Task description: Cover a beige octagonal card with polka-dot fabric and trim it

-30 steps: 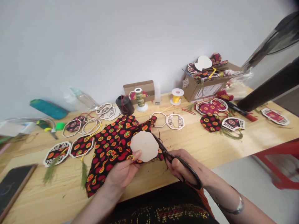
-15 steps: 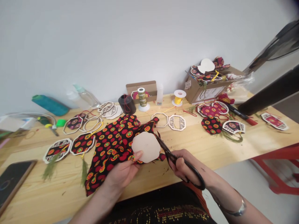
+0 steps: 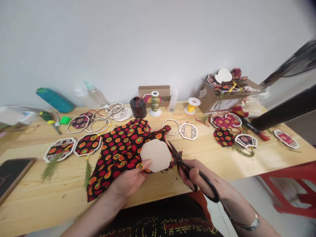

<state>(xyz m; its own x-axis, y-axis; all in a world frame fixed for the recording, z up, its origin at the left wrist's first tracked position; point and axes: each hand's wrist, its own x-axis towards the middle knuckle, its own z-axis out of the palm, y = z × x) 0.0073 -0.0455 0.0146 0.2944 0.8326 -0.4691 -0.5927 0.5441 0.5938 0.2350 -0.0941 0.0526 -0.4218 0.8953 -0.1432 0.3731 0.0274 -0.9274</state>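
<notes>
My left hand (image 3: 134,179) pinches a pale scalloped card (image 3: 156,156) together with black patterned fabric (image 3: 118,151), its thumb on the card's lower left edge. The fabric, printed with red dots and orange flowers, spreads left across the table and shows along the card's right edge. In my right hand (image 3: 195,174) is a pair of black scissors (image 3: 181,159), fingers through the handles. The blades point up and left, slightly parted, just right of the card. A small fabric scrap (image 3: 181,154) shows behind the blades.
A wooden table (image 3: 247,164) holds finished ornaments (image 3: 87,144), lattice frames (image 3: 189,131), a phone (image 3: 14,176), a black thread cone (image 3: 138,108) and a yellow spool (image 3: 192,106). A filled cardboard box (image 3: 223,104) stands back right, near a black post (image 3: 286,108). A red stool (image 3: 291,187) is at right.
The scissor blades have drawn away from the fabric at the card's upper right edge and opened slightly. My left hand keeps its hold on card and fabric. The view has shifted a little.
</notes>
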